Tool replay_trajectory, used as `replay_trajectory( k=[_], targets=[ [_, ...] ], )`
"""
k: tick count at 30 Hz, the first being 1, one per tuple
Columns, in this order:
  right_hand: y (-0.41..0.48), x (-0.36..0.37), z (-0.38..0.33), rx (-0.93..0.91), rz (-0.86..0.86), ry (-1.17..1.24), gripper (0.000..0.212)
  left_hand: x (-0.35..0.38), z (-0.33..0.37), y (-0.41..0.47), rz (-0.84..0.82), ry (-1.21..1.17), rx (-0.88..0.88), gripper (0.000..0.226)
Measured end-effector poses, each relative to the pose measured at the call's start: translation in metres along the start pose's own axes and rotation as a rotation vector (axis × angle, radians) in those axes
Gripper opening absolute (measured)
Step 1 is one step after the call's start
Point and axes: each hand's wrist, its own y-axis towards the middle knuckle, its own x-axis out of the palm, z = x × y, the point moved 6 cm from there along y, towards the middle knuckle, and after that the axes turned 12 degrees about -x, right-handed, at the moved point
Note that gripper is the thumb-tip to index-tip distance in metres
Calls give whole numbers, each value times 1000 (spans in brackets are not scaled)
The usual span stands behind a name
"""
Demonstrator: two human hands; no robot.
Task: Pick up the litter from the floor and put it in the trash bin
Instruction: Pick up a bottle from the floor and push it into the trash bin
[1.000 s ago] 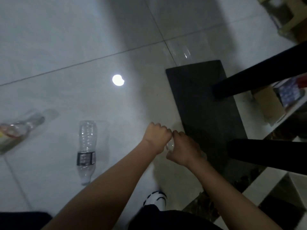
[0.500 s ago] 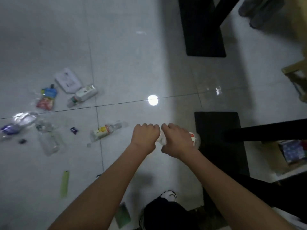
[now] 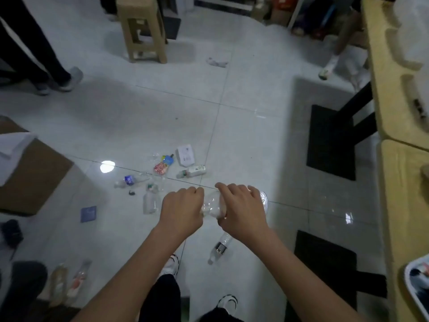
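Floor (image 3: 255, 140): large pale tiles, glazed and glossy, throwing back the lamp glare. Clear bottle (image 3: 211, 205): thin transparent plastic, ribbed and shiny. Loose bottle (image 3: 150, 202) on the tiles: the same clear plastic. Snack packet (image 3: 160, 168): glossy printed film. Cardboard box (image 3: 34, 180): brown, matt. Stool (image 3: 141, 31): beige moulded plastic with a dull sheen. Bench (image 3: 401, 173): smooth yellowish top. Mat (image 3: 329, 145): black, matt.

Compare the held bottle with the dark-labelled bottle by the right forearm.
The held bottle is off the floor, gripped by left hand and right hand; the dark-labelled bottle lies untouched on it. The dark-labelled bottle shows a dark band; the held bottle shows none. Both are clear plastic.
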Motion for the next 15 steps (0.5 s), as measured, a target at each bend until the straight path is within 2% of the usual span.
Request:
replay_trajectory(
  k=[3,6,10,15],
  targets=[
    [23,-41,-51,-48,-3,18,66,-48,-43,-21,38,-45,-80,22],
    [53,-76,-103,-98,-91,33,65,-85,-94,-35,41,-136,-152,32],
    [95,-107,-171,-168,-103,-1,70,-121,-165,-53,104,-257,-236,28],
    [142,-103,-281,-316,-64,-33,59,-134,-272,-89,244,-250,-415,25]
  ],
)
